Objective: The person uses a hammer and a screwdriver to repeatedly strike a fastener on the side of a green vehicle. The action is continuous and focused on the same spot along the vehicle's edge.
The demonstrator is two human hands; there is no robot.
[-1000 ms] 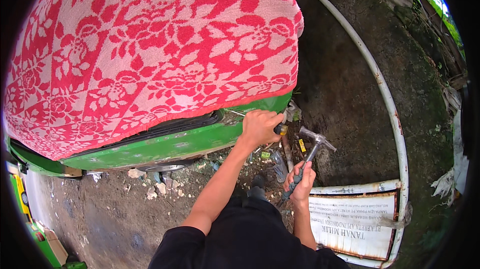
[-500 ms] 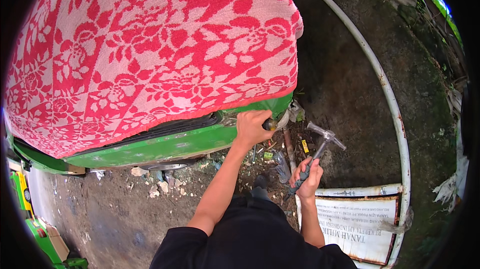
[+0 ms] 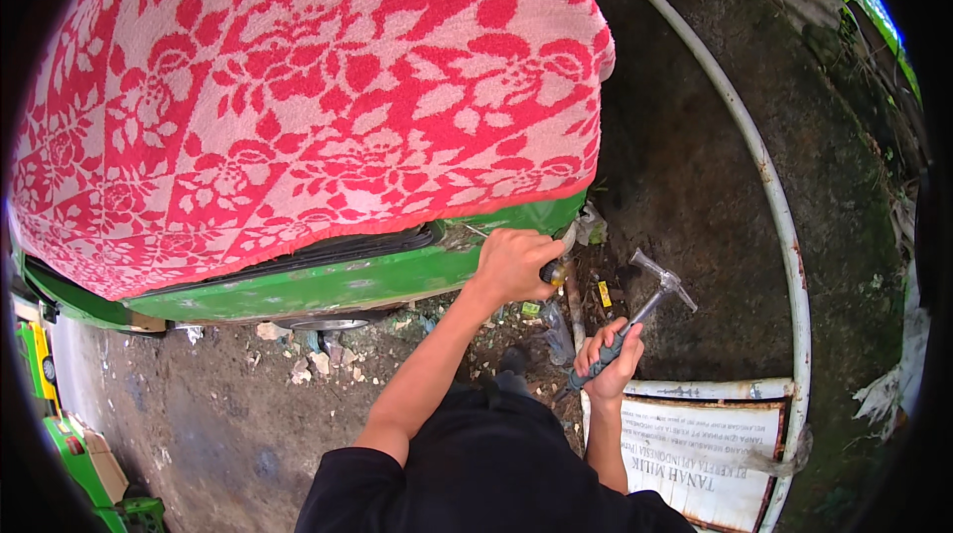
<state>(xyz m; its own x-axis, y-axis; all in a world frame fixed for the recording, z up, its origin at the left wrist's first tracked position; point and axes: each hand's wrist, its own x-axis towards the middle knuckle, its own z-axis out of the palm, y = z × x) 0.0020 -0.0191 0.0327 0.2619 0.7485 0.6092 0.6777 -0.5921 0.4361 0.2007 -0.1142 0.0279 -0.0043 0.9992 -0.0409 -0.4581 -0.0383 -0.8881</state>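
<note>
My left hand (image 3: 515, 267) is closed round a screwdriver. Its dark and yellow handle (image 3: 553, 273) sticks out on the right of my fist, and a thin metal shaft shows at the left, against the rear corner of the green car body (image 3: 387, 273). Whether the tip touches the metal I cannot tell. On the right, my right hand (image 3: 610, 358) grips a hammer (image 3: 650, 308) by its grey-green handle. The hammer's metal head points up and away, over the dark ground, apart from the car.
A red and pink floral blanket (image 3: 338, 106) covers the car's top. Chips and litter (image 3: 318, 362) lie below it. A bent white pole (image 3: 740, 111) curves along the right, beside a white sign board (image 3: 695, 449) with a rusty frame. Another green vehicle (image 3: 84, 468) stands at lower left.
My left hand has shifted slightly right and down, and the screwdriver's shaft now shows. The hammer in my right hand has moved a little right and down.
</note>
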